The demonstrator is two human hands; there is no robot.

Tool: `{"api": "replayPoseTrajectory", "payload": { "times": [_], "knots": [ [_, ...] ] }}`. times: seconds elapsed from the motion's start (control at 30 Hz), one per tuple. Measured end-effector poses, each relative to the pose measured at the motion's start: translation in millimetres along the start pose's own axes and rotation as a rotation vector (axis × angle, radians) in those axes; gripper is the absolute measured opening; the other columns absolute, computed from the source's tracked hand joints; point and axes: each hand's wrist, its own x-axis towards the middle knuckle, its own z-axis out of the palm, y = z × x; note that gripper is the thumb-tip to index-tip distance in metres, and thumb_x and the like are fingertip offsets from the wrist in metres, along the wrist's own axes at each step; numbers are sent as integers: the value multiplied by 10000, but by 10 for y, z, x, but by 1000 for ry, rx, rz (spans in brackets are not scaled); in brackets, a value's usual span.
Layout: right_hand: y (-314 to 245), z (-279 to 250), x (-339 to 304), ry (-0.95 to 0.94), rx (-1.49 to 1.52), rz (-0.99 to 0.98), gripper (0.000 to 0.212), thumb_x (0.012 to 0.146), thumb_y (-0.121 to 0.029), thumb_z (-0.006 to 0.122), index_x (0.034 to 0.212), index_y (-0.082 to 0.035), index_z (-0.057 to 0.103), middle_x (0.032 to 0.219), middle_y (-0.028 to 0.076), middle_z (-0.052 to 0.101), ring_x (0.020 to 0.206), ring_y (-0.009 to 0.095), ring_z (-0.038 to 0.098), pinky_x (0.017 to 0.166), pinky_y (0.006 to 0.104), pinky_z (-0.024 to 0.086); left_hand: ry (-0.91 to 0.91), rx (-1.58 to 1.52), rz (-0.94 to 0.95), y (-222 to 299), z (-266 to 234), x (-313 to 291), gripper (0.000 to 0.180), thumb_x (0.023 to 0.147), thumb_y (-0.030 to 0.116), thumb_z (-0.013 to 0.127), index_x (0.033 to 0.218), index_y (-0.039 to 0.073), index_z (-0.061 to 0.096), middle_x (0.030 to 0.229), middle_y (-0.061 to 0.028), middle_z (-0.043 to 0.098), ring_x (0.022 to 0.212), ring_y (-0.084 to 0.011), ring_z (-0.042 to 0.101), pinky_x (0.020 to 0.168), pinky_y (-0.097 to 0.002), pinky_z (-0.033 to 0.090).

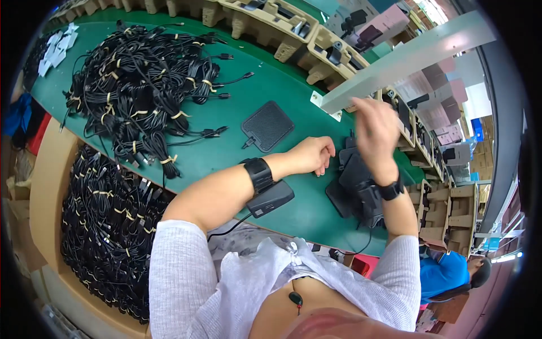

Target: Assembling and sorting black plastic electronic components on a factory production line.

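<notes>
My left hand (314, 155) is low over the green table, its fingers curled in, with nothing visible in them. A flat black square pad (267, 126) with a short stub lies to its left. My right hand (375, 133) is raised over a pile of black devices (361, 186) at the right. Its fingers are blurred, and I cannot see anything in them. Both wrists wear black bands; a black box (271, 199) on a cable sits by my left forearm.
A heap of tied black cables (141, 90) covers the left of the table (226, 152). More cables fill a cardboard box (53, 186) below. Moulded pulp trays (271, 28) line the far edge. A metal post (406, 59) stands at right. Another person (451, 277) is behind, right.
</notes>
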Motion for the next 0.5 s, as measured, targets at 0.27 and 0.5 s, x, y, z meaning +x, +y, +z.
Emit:
{"api": "replayPoseTrajectory", "payload": {
  "times": [0.27, 0.5],
  "knots": [
    [-1253, 1084, 953, -514, 684, 82, 322, 825, -344, 613, 1007, -79, 630, 904, 102, 645, 857, 246, 611, 747, 340, 486, -72, 575, 309, -216, -64, -139, 390, 877, 121, 501, 1249, 41, 417, 1269, -116, 454, 1193, -199, 416, 1019, -361, 316],
    [-1666, 1589, 1077, -674, 739, 170, 381, 749, -333, 703, 829, -32, 485, 701, 97, 574, 657, 223, 570, 618, 358, 461, -14, 93, 298, -232, 19, -316, 327, 824, 129, 542, 1137, 45, 497, 1173, -151, 513, 1119, -232, 475, 960, -378, 351]
  ]
}}
